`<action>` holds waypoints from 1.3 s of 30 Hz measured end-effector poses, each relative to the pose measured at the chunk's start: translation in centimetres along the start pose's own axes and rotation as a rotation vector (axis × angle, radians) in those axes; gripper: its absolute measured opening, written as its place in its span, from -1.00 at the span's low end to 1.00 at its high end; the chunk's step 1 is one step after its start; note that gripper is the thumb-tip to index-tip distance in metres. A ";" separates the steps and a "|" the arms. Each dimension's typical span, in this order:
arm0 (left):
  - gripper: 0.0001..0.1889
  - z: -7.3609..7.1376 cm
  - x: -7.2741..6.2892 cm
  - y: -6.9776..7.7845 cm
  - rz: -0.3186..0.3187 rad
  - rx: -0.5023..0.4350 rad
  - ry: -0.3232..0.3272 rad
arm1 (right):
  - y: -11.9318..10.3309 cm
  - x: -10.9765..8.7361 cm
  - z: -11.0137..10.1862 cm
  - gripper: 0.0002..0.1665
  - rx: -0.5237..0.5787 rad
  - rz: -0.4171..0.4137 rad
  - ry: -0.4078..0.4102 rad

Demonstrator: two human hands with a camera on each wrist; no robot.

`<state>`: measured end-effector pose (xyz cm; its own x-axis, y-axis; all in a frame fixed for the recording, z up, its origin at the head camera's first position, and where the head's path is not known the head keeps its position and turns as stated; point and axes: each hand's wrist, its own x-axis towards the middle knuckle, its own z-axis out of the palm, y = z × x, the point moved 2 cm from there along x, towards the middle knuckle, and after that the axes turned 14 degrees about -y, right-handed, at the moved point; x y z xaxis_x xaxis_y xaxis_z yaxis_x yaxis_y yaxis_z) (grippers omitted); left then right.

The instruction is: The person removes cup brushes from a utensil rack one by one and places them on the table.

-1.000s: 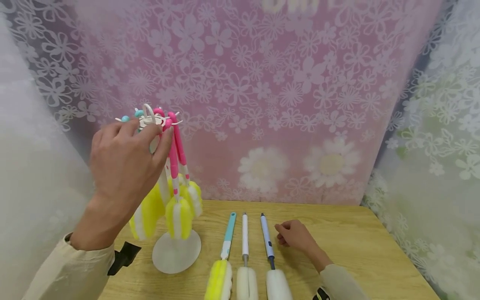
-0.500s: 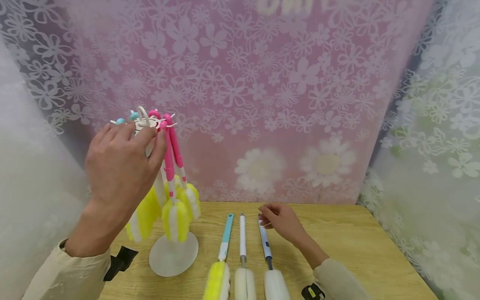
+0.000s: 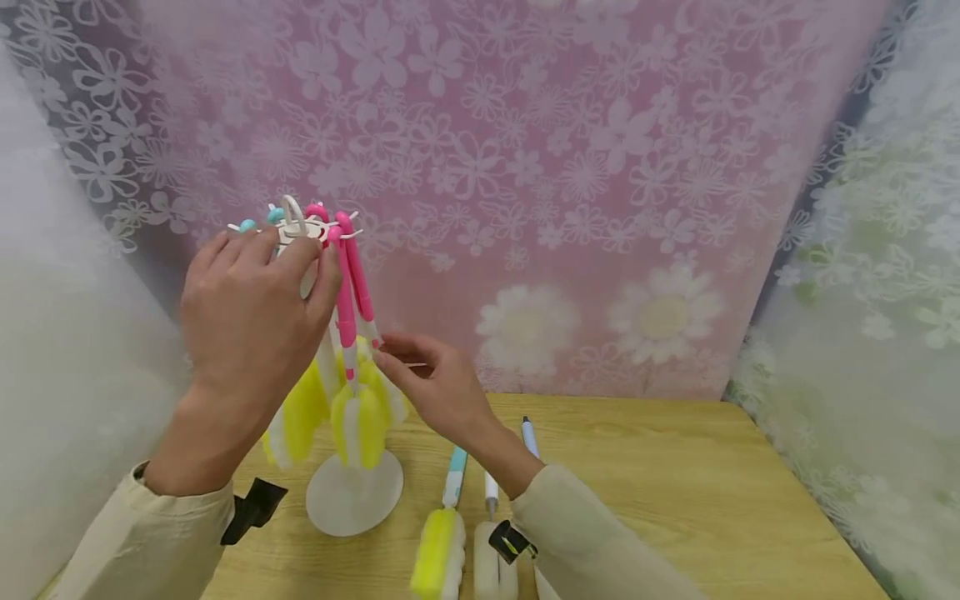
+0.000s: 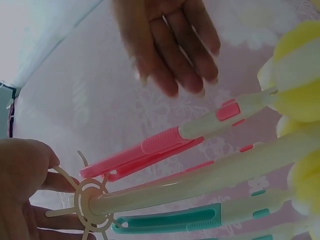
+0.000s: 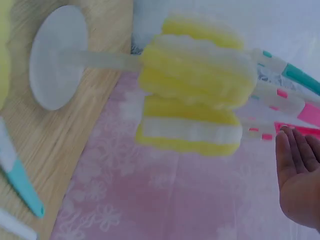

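Note:
A white rack (image 3: 354,497) stands upright on its round base at the left of the table. Bottle brushes with pink and teal handles and yellow-and-white sponge heads hang from the hooks of its top ring (image 4: 90,205). My left hand (image 3: 251,308) holds that ring from the near side, partly covering it in the head view. My right hand (image 3: 446,383) is beside the lower part of a pink-handled brush (image 3: 358,279), fingertips overlapping it there. In the left wrist view my right hand's fingers (image 4: 175,55) are extended, apart from the pink handles.
On the wooden table (image 3: 660,483) lie a teal-handled brush (image 3: 438,550), a white brush (image 3: 491,554) and a blue-handled brush (image 3: 529,435). My right forearm partly covers them. A floral curtain (image 3: 570,208) hangs behind and at both sides.
My right hand has moved left and up from near the blue-handled brush on the table to the hanging pink-handled brush. My left hand stays at the rack's top.

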<state>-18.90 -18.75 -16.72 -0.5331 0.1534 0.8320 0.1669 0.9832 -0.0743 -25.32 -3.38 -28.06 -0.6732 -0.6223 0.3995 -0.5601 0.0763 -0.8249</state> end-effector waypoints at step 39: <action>-0.64 0.4 -0.2 -0.1 -0.014 0.029 0.022 | -1.3 0.9 -0.6 -0.70 0.127 -0.173 0.202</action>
<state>-19.12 -18.86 -17.14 -0.5164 0.1372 0.8453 0.1350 0.9878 -0.0778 -25.46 -3.60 -26.38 -0.6630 -0.4486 0.5993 -0.6184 -0.1231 -0.7762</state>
